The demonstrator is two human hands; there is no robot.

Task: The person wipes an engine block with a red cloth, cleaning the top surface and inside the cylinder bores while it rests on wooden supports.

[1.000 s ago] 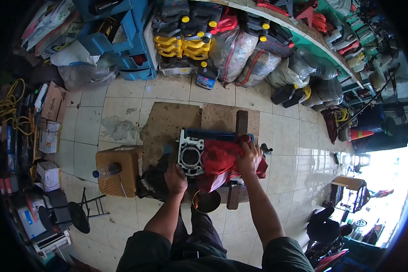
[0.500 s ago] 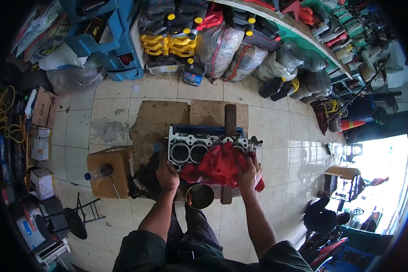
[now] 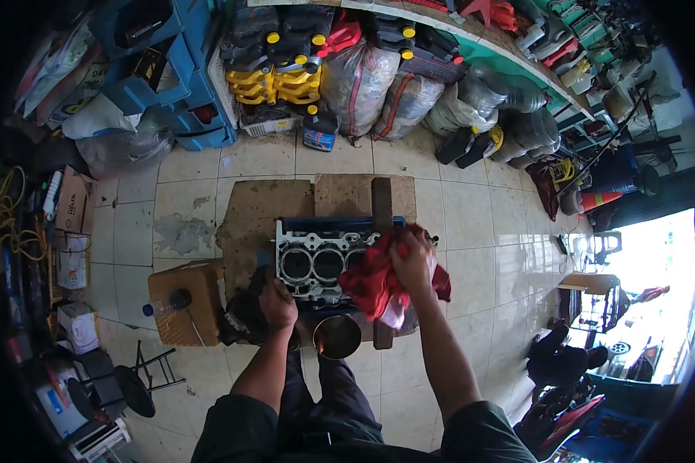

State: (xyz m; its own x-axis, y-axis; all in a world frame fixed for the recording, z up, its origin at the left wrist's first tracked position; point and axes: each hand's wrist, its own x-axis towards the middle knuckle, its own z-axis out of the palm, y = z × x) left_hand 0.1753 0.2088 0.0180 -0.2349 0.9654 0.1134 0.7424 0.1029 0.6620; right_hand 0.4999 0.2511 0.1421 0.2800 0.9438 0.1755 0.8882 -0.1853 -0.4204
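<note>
Wiping the engine block deck with a red rag.

Right hand [image 3: 411, 258] grips the bunched red rag [image 3: 378, 282], pressed on the engine block [image 3: 316, 262] at centre floor, toward 3 o'clock. Left hand [image 3: 276, 302], curled closed at 7 o'clock, steadies the block's edge. Judgement: keep cloth flat, block braced, and grit out of the bores.

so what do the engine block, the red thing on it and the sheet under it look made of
Engine block: cast metal, likely aluminium, dull grey with machined round bores. Red rag: soft cloth, crumpled and drooping under the right hand. Sheet underneath: probably cardboard, flat, brown, stained.
</note>
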